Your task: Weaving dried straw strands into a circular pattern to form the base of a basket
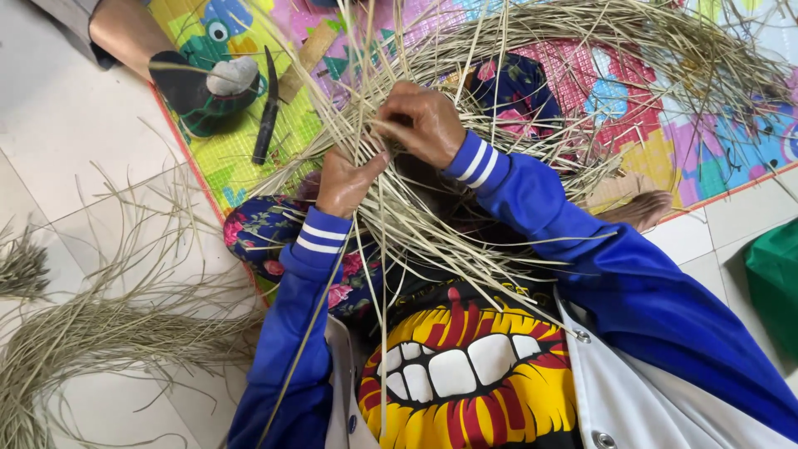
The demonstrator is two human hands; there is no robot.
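A mass of pale straw strips [432, 224] lies fanned across the person's lap, partly woven at its centre, with loose ends spraying out in every direction. The left hand [345, 183] sits on the near-left part of the weave, its grip clenched on a bunch of strips. The right hand [424, 125] is just beyond it, almost touching it, its grip pinching a few strips between thumb and fingers. Both wrists come out of blue sleeves with white-striped cuffs [320, 237].

Under the straw strips are legs in dark flowered cloth, and under those a bright play mat [648, 100] with cartoon patterns, spread on the pale tiled floor [66, 125]. Beyond the straw strips to the left, on the mat, lies a dark knife [266, 112], and just left of it a dark green bowl [208, 91] holding a grey stone. Well left of the straw strips, on the tiles, lies a loose bundle of straw [83, 341]. To the far right is a green bag [777, 283].
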